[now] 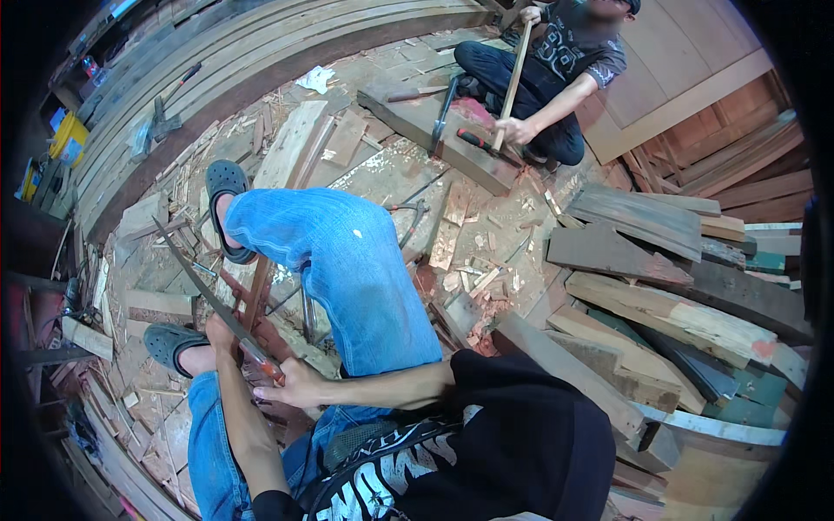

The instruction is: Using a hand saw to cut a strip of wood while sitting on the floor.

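Observation:
My right hand is closed around the reddish handle of a hand saw. The saw's long, tapering blade points up and left, past my lower leg. My left hand lies just behind the blade, against a reddish-brown wood piece between my legs. The blade and the wood hide most of its fingers, so its grip does not show. Under the wood piece and beside it are more reddish boards, partly covered by my arms.
Across from me a person sits holding a long wooden strip over a thick beam with tools on it. A hammer lies beyond my knee. Stacked offcuts rise at right; long planks line the far left.

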Demonstrator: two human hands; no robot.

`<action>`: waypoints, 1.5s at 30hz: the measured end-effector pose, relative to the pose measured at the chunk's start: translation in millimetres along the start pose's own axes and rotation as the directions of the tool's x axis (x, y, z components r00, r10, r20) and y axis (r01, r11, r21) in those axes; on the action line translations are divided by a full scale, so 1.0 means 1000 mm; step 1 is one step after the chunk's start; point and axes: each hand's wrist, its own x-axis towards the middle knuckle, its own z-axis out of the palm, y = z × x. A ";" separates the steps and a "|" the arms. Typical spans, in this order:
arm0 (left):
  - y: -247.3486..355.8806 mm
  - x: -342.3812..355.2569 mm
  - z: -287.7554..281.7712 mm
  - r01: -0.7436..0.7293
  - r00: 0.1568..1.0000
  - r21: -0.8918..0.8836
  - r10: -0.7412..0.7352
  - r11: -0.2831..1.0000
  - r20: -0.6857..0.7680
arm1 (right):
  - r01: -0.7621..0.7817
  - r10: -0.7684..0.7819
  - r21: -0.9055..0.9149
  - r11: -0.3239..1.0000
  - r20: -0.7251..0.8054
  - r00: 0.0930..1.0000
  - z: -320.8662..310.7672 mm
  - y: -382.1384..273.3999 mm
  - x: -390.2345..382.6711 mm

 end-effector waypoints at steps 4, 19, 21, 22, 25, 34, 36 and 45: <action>0.037 -0.001 -0.012 0.022 0.994 -0.014 -0.020 1.000 0.110 | 0.029 -0.029 0.012 1.000 -0.041 0.999 -0.003 0.006 0.002; 0.010 0.006 0.004 0.000 0.992 0.125 -0.016 0.992 0.127 | -0.004 0.005 0.036 0.999 -0.011 1.000 -0.004 0.004 0.003; 0.002 0.001 -0.002 0.006 0.993 0.147 -0.023 0.989 0.114 | -0.002 0.002 0.034 0.999 0.016 1.000 0.000 0.001 0.002; 0.007 0.001 -0.003 -0.021 0.994 0.183 0.001 0.983 0.108 | -0.005 0.005 0.016 1.000 -0.009 1.000 0.000 0.002 0.002; 0.021 -0.001 -0.007 0.001 0.996 0.160 -0.016 0.987 0.091 | -0.014 0.013 -0.006 1.000 -0.024 1.000 0.000 0.006 0.004; 0.033 -0.001 -0.015 0.046 0.992 0.162 -0.065 0.986 0.110 | 0.034 -0.034 -0.013 0.999 -0.051 0.998 0.001 0.009 0.006; 0.025 -0.001 -0.011 0.068 0.988 0.156 -0.088 0.985 0.126 | 0.046 -0.046 -0.005 0.999 -0.036 0.998 -0.001 0.004 0.003; 0.027 0.000 -0.010 0.038 0.995 0.154 -0.051 0.987 0.080 | 0.003 -0.004 -0.005 1.000 -0.051 0.999 -0.004 0.005 0.002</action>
